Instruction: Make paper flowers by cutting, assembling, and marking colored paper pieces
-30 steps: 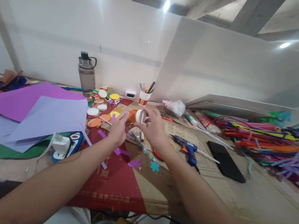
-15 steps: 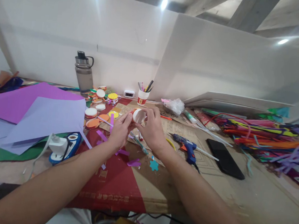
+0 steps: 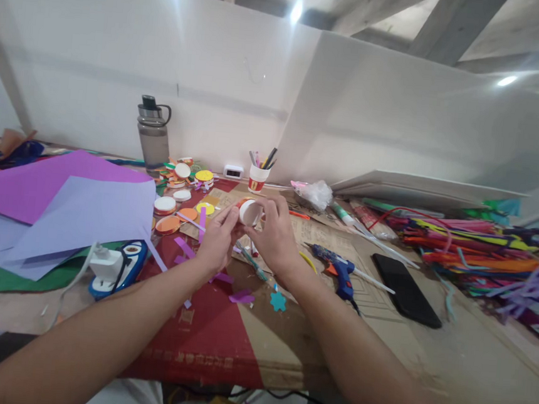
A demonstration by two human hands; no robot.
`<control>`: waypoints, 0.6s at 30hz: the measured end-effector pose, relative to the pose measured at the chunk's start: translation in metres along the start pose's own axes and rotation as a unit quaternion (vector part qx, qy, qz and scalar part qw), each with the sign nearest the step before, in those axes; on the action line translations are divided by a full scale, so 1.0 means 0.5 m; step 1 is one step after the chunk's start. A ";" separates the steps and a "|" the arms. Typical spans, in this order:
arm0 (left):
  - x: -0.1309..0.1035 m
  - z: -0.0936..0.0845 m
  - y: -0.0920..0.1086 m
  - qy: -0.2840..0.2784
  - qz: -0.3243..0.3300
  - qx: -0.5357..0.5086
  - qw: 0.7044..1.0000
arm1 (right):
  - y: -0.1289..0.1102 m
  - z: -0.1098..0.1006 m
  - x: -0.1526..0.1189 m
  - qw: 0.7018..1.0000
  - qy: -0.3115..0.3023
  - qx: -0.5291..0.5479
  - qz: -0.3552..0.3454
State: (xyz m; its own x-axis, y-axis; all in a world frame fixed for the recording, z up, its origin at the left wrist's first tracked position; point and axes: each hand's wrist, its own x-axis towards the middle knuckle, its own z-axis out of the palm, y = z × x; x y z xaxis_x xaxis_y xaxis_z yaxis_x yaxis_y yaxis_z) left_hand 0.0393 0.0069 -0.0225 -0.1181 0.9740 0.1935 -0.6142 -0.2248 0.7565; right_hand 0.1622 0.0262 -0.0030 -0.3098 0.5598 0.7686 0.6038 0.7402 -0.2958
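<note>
Between my hands is a short round piece, white inside with a red-orange outer edge, like a slice of a paper cup. My left hand pinches its left side, while the fingers of my right hand curl round its right side. It is held above the cardboard, its open side turned partly toward me. Below and left of it lie purple paper strips, an orange disc and a yellow disc. A teal gear-shaped cutout lies nearer to me.
A blue glue gun and a black phone lie to the right, before bundled pipe cleaners. Purple paper sheets and a power strip are left. A water bottle and a pen cup stand behind.
The view has shifted very slightly. Both hands keep their hold on the round piece, which has barely turned.
</note>
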 end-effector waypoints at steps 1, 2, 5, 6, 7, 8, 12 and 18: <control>0.000 -0.001 0.000 0.000 -0.002 -0.002 1.000 | 0.001 0.000 0.000 1.000 -0.003 0.001 -0.001; 0.000 -0.001 0.000 -0.002 -0.004 -0.003 1.000 | 0.002 -0.001 0.000 1.000 -0.007 0.000 -0.004; -0.001 -0.001 -0.001 -0.006 -0.012 0.001 1.000 | 0.006 0.000 0.001 1.000 -0.014 -0.006 -0.008; -0.001 -0.001 -0.001 -0.004 -0.012 0.003 1.000 | 0.007 0.001 0.001 1.000 -0.015 -0.008 -0.006; -0.002 0.000 0.000 -0.002 -0.012 0.006 1.000 | 0.009 0.002 0.002 1.000 -0.017 -0.010 -0.004; -0.003 0.001 0.000 -0.003 -0.012 0.011 1.000 | 0.010 0.003 0.002 1.000 -0.016 -0.012 -0.001; -0.004 0.003 0.001 -0.031 0.000 0.053 0.998 | 0.013 0.005 0.004 1.000 -0.014 -0.018 -0.002; 0.001 0.001 0.004 -0.033 0.004 0.082 0.996 | 0.011 0.001 0.004 1.000 -0.030 -0.002 -0.006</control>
State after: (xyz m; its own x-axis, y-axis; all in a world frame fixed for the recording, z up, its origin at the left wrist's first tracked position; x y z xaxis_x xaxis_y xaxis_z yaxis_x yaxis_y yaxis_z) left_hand 0.0385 0.0070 -0.0208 -0.0667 0.9693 0.2368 -0.4779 -0.2394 0.8452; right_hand 0.1644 0.0317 -0.0036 -0.3604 0.5713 0.7374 0.6025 0.7461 -0.2835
